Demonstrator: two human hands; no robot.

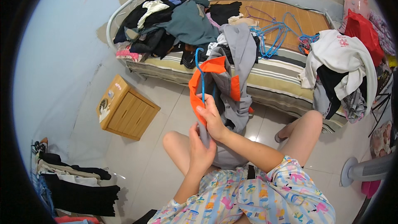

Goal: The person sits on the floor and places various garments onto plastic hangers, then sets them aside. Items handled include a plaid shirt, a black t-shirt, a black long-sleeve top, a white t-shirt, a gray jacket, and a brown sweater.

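Note:
Between my knees hangs a grey garment [238, 116] with bright orange trim along its collar. A blue hanger [199, 60] runs into the garment's neck, its hook sticking up above the orange edge. My right hand [211, 116] pinches the orange trim and the hanger together, thumb on top. Lower down, my left hand [200, 152] grips a grey part of the same garment near its shoulder. The hanger's lower part is hidden by cloth and fingers. The garment's lower end drapes over my lap.
Piled clothes [189, 21] cover the bed's left end. Tangled blue hangers [273, 37] lie on the bamboo mat [298, 28]. A white sweatshirt [339, 56] tops another heap at right. A wooden cabinet [133, 112], hanging clothes [77, 189] and a grey fan [367, 171] stand around me.

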